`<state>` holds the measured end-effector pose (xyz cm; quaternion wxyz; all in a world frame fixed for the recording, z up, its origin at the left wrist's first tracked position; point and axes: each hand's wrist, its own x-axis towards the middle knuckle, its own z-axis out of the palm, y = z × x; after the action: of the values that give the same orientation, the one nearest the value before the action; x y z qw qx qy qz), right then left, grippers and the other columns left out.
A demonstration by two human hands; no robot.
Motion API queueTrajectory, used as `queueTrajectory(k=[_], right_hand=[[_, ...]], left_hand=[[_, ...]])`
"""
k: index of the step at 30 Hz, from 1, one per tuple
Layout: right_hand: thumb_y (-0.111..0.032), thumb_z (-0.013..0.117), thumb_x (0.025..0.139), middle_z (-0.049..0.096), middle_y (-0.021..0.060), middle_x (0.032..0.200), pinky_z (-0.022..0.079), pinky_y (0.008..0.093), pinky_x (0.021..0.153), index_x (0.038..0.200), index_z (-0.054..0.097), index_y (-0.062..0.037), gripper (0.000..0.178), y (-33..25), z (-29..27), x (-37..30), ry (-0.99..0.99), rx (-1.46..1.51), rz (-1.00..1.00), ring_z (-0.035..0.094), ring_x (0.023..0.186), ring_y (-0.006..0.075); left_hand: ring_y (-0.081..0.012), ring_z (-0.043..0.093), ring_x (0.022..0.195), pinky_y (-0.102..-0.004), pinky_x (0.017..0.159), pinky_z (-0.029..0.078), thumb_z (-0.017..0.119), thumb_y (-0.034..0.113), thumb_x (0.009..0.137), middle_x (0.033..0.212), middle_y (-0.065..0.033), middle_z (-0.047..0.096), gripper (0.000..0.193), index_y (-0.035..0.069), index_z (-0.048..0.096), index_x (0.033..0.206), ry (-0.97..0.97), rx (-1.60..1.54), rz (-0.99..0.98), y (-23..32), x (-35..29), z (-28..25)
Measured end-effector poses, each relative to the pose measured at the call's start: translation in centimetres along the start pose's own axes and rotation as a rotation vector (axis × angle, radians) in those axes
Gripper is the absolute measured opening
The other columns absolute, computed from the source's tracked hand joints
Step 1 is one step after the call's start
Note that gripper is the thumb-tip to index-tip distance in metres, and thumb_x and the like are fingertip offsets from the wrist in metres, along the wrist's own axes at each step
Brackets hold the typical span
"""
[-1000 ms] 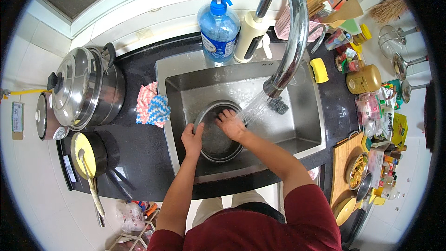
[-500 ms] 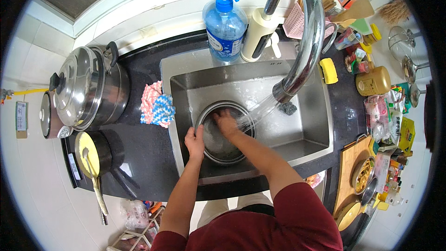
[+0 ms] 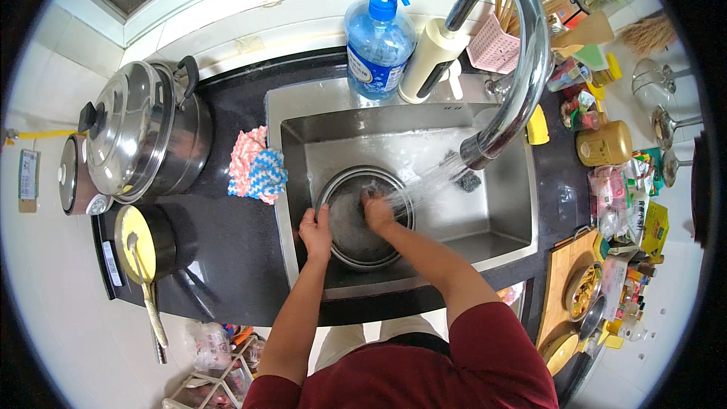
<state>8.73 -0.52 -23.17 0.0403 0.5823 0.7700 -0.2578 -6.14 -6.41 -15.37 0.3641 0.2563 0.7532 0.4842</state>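
Note:
A round metal pot (image 3: 350, 236) sits in the left part of the steel sink (image 3: 424, 260). My left hand (image 3: 315, 233) is closed on its left rim, the thumb along the inner side. Inside the pot is my right hand (image 3: 378, 212), down near the bottom; splashing water and blur hide its fingers, so I cannot tell whether they hold anything. From the curved chrome faucet (image 3: 485, 148), a spray of water runs down into the pot beside my right hand. A dark scouring pad (image 3: 469, 181) lies on the sink floor right of the stream.
Left of the sink lie a pink and blue cloth (image 3: 258, 167), a large lidded steamer (image 3: 129, 132) and a pan with a yellow inside (image 3: 136, 238). Behind stand a blue pump bottle (image 3: 379, 49) and a cream dispenser (image 3: 433, 60). A yellow sponge (image 3: 538, 127) and a cutting board (image 3: 562, 276) are at right.
My right hand has shifted inside the pot, and its fingers look more bent than before. The left hand keeps its hold on the rim. Water keeps running; the view has moved slightly.

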Motion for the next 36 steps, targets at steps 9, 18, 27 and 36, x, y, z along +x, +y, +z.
queueTrajectory(k=[9, 18, 27, 36], right_hand=[[-0.010, 0.051, 0.076, 0.051, 0.0209, 0.108, 0.046, 0.0398, 0.085, 0.110, 0.056, -0.0146, 0.035, -3.1, -2.6, -0.3, -0.056, -0.076, -0.524, 0.046, 0.106, 0.0387], [-0.011, 0.051, 0.080, 0.059, 0.0188, 0.100, 0.049, 0.0428, 0.076, 0.105, 0.058, -0.0065, 0.026, -0.4, -0.1, -4.3, -0.449, -0.201, -0.232, 0.058, 0.088, 0.0377], [-0.010, 0.044, 0.084, 0.056, 0.0120, 0.098, 0.046, 0.0416, 0.065, 0.107, 0.052, -0.0026, 0.026, -8.1, -1.3, 3.0, -0.039, 1.488, 0.727, 0.055, 0.082, 0.0246], [-0.028, 0.043, 0.088, 0.046, 0.0157, 0.128, 0.027, 0.0476, 0.102, 0.117, 0.054, -0.0085, 0.037, -1.5, -9.2, -4.7, -0.656, -0.293, -0.318, 0.035, 0.124, 0.0353]], left_hand=[[-0.0061, 0.037, 0.063, -0.0249, 0.055, 0.035, 0.057, 0.017, 0.088, 0.063, 0.0026, 0.043, 0.026, 0.001, 0.048, 0.069, -0.025, 0.200, 0.192, 1.3, 0.1, -0.4], [-0.0116, 0.035, 0.059, -0.0300, 0.053, 0.036, 0.059, 0.022, 0.086, 0.059, -0.0065, 0.040, 0.032, -0.001, 0.045, 0.068, 0.005, 0.142, 0.119, 2.3, -0.4, 0.4], [-0.0325, 0.047, 0.059, -0.0379, 0.061, 0.042, 0.058, 0.027, 0.086, 0.069, -0.0227, 0.054, 0.032, -0.004, 0.052, 0.077, 0.002, 0.265, 0.122, 0.6, -0.4, -0.7], [-0.0295, 0.040, 0.050, -0.0390, 0.052, 0.038, 0.059, 0.023, 0.085, 0.059, -0.0216, 0.045, 0.032, -0.002, 0.045, 0.071, 0.008, 0.250, 0.216, 1.6, -0.1, -0.8]])
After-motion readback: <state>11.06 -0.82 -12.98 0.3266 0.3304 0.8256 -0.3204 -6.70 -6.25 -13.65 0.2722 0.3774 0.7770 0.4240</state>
